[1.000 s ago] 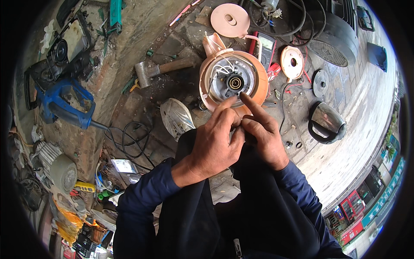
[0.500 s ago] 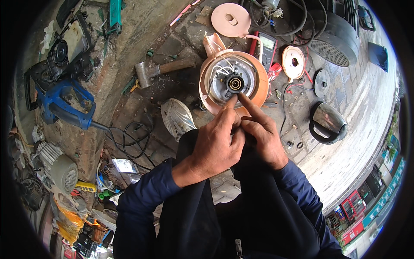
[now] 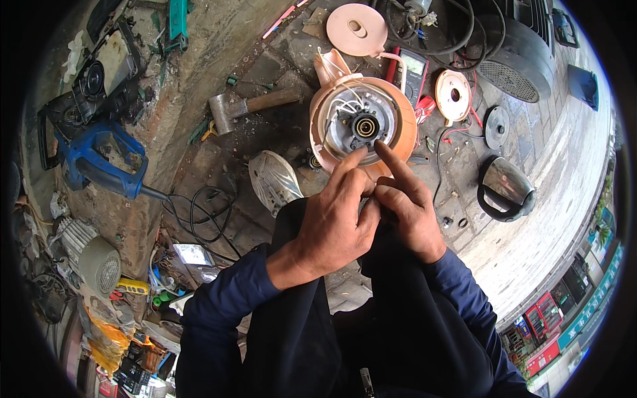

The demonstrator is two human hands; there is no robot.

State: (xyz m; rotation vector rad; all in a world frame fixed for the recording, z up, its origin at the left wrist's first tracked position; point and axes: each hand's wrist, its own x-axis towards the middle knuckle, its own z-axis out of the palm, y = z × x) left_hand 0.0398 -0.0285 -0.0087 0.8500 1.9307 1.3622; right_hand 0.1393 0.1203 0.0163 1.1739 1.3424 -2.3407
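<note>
Ahead of the left hand (image 3: 335, 222) and right hand (image 3: 413, 215), the pink housing (image 3: 403, 126) sits open, wires (image 3: 345, 105) and black ring (image 3: 365, 126) bare; the pink disc (image 3: 446, 105) lies off it, rightward; the hands press together, index fingers (image 3: 350, 162) stretched over its near side; whether they pinch anything, I cannot tell.

An open-air repair workshop — hammer (image 3: 255, 105), multimeter (image 3: 413, 73), large motor (image 3: 516, 63) and opened peach appliance (image 3: 364, 126) on dirty paving (image 3: 461, 176).

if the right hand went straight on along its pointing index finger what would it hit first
Probably the round black connector with golden rings, just ahead of the right hand, though depth is unclear from this view.
</note>
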